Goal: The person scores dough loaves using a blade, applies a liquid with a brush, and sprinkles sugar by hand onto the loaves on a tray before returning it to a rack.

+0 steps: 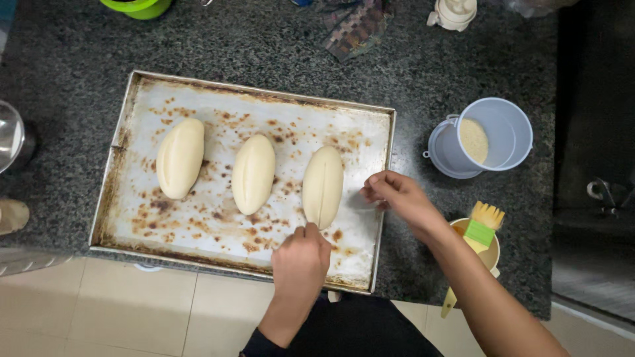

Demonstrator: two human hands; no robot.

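A worn, stained metal baking tray [198,225] lies on a dark granite counter. On it are three pale oval dough loaves, each with a slit along its length: left loaf [180,157], middle loaf [253,173], right loaf [323,185]. My left hand [301,261] is closed in a fist and touches the near end of the right loaf; whatever it may hold is hidden. Just right of that loaf, my right hand [397,197] rests on the tray with its fingertips pinched together and nothing visible in them.
Right of the tray stands a pale blue tub [503,129] of fine beige grains with its lid open. Nearer me is a yellow cup [493,254] holding a green-handled brush [481,228]. A green bowl [137,6] and a metal vessel [10,135] sit at the left. The counter's front edge runs just below the tray.
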